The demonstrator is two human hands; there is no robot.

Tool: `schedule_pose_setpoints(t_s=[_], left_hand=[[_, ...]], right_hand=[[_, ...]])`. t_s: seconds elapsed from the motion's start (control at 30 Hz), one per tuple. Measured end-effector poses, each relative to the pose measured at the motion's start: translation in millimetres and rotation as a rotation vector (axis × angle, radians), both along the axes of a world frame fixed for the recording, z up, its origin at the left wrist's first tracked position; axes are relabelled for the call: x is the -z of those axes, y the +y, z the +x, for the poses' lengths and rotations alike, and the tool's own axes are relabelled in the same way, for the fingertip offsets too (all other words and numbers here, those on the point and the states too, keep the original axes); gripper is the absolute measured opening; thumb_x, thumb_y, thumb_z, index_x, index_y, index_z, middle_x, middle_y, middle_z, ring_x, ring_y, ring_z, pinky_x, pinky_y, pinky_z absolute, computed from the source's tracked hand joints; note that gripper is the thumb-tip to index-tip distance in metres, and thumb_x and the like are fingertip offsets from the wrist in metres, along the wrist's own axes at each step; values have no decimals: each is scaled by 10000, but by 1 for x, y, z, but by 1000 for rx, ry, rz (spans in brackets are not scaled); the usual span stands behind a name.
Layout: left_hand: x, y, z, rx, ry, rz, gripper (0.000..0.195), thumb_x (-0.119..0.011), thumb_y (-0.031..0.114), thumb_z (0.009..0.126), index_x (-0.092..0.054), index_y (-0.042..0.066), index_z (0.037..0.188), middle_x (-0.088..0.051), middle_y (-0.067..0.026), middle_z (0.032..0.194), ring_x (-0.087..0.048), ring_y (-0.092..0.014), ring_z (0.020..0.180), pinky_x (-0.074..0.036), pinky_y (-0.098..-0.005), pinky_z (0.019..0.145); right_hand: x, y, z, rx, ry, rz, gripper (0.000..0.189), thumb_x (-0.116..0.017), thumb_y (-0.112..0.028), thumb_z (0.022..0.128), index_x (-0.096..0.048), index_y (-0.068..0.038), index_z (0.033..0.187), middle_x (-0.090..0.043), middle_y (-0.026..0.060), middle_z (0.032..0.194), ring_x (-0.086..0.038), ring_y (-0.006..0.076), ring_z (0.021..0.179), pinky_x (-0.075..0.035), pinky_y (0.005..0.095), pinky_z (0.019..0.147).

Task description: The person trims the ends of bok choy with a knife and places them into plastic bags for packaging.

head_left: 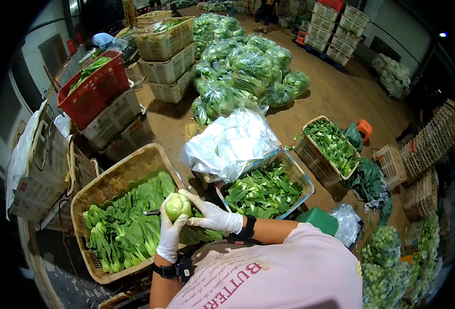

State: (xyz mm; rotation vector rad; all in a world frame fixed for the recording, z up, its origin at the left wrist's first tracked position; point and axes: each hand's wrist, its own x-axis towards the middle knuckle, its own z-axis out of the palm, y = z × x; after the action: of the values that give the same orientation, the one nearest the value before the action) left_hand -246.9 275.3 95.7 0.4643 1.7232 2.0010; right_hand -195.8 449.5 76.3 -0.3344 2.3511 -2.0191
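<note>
Both hands wear white gloves and hold one bok choy, its pale cut base turned up towards me. My left hand wraps it from the near left side; my right hand has its fingers on its right side. A slim metal blade sticks out left of the hands; its handle is hidden. Below them, a large tan plastic crate holds rows of bok choy. Right of the hands, a blue-rimmed crate holds loose green leaves.
Clear plastic bags lie over the blue-rimmed crate's far side. Another crate of leaves stands right. Bagged greens are heaped ahead. Stacked crates and a red crate stand left. A green plastic container is near my right arm.
</note>
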Motion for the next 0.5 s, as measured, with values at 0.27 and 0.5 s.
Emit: schedule_pose_setpoints(t_s=[0.27, 0.5], left_hand=[[-4, -55, -16, 227, -120, 168, 1212, -793, 589, 614, -211, -36, 1473, -396, -119, 1429, -456, -229, 1267, -358, -370, 1068], [7, -86, 0, 37, -231, 653, 998, -757, 504, 680, -304, 43, 1441, -388, -183, 1456, -391, -302, 1334, -349, -443, 1091]], right_hand=[[-31, -13, -37, -540, -319, -294, 699, -671, -311, 887, -350, 6, 1421, -476, 70, 1319, -436, 135, 1184, -370, 291, 1005], [-46, -31, -63, -657, -457, -76, 650, -650, -308, 900, -397, -1, 1415, -480, 100, 1356, -432, 170, 1247, -344, 294, 1044]])
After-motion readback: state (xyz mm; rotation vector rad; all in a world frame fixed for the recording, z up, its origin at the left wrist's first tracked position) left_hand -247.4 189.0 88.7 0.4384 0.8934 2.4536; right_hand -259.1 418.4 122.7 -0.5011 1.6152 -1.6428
